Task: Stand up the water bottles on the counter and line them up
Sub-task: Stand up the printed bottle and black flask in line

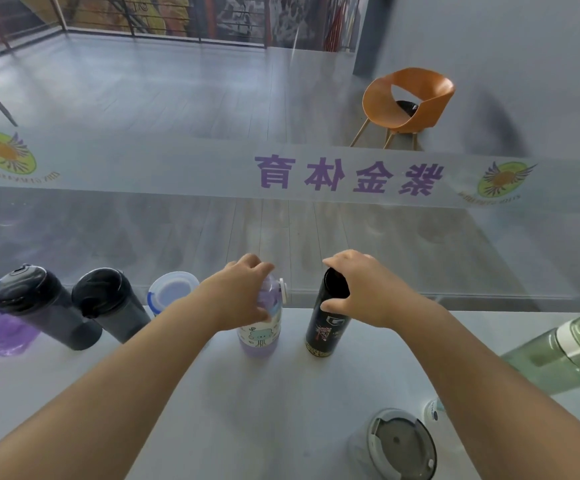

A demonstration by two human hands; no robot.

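The purple bottle (262, 323) and the black bottle (326, 317) stand side by side mid-worktop (212, 393), left hand (243, 292) and right hand (361, 289) with fingers clamped round their tops; they look rigid, smooth, probably light, safest held mid-body

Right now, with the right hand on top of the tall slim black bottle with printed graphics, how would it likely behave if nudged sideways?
The tall slim black bottle stands upright on a narrow base, so it probably tips easily. Its round body would likely roll once down on the white counter. The right hand gripping its top probably steadies it; the lilac cartoon-print bottle beside it could get knocked.
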